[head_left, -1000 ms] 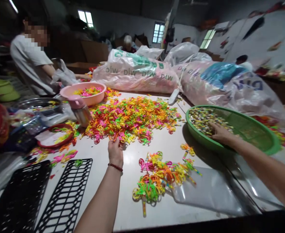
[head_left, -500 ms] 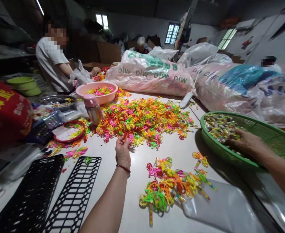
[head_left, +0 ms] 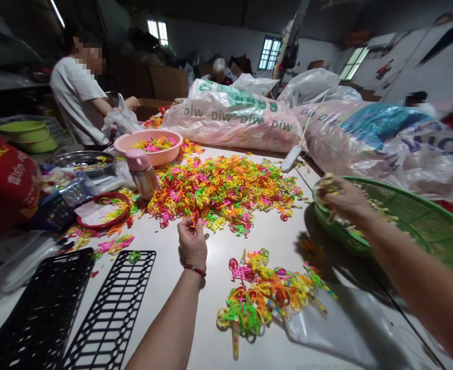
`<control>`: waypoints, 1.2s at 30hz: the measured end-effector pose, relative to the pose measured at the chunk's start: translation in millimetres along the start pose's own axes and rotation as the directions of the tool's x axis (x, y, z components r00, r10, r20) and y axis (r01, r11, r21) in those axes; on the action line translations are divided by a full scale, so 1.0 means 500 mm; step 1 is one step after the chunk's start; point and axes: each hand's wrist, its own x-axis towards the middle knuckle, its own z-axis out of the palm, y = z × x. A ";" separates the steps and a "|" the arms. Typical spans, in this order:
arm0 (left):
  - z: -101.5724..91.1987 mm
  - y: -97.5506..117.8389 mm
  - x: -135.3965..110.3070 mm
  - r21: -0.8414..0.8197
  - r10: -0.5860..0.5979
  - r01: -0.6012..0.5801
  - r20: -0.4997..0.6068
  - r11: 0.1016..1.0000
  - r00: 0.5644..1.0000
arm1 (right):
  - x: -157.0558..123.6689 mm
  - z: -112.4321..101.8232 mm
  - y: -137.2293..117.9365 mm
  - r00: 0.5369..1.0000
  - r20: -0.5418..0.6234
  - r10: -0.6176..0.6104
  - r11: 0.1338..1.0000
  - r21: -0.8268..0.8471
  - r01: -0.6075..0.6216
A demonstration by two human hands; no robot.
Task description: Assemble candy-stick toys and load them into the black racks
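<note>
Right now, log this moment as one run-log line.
left hand: pinching neon plastic loop at edge of big multicoloured loop pile | right hand: lifting fistful of small pieces over green mesh basket | white table

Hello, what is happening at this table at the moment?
A person sits at a white table. The left hand pinches a bright plastic piece at the edge of the big colourful pile. The right hand lifts a handful of small pieces above the green basket. A smaller pile lies nearer. Another person works at the far left.
</note>
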 end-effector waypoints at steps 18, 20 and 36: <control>0.011 0.034 -0.013 -0.288 -0.243 0.431 0.512 0.855 0.824 | -0.081 0.279 -0.088 0.932 0.360 -0.043 0.976 -0.184 0.116; 0.011 0.038 -0.017 -0.246 -0.264 0.458 0.554 0.854 0.790 | -0.084 0.272 -0.090 0.924 0.378 -0.064 0.976 -0.172 0.137; 0.009 0.027 -0.018 -0.233 -0.249 0.489 0.636 0.841 0.731 | -0.108 0.255 -0.119 0.943 0.317 -0.099 0.994 0.074 0.079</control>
